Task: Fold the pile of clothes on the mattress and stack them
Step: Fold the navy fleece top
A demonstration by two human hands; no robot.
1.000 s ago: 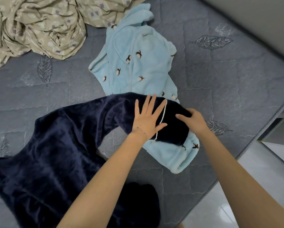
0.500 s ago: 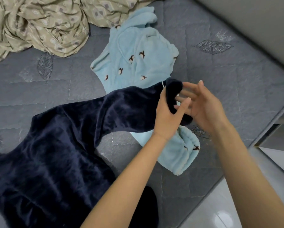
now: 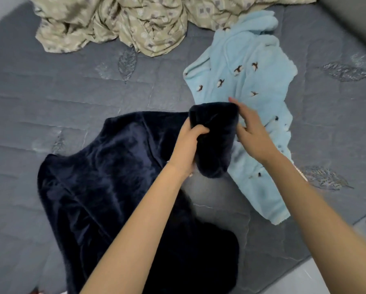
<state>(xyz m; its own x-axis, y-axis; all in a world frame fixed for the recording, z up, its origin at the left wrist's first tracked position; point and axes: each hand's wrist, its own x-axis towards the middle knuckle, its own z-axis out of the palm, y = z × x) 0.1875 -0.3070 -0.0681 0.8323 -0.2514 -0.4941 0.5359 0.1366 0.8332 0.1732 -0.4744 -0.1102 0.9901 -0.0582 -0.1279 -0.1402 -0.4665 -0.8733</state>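
Observation:
A dark navy plush garment (image 3: pixel 105 187) lies spread over the grey quilted mattress (image 3: pixel 50 98), its sleeve end lifted and bunched in front of me. My left hand (image 3: pixel 187 145) is shut on the left side of that bunched sleeve. My right hand (image 3: pixel 254 134) holds its right side, fingers against the fabric. Behind and to the right lies a light blue fleece garment (image 3: pixel 247 71) with small dark motifs, unfolded and partly under the navy sleeve.
A crumpled beige patterned sheet (image 3: pixel 118 22) is heaped at the far edge of the mattress. The mattress's right edge (image 3: pixel 326 247) borders a pale floor. A grey wall runs along the top right.
The navy sleeve end, pressed flat on the blue garment a second ago, has been lifted and bunched between both hands. The view has shifted, with the garments now lower and more to the right.

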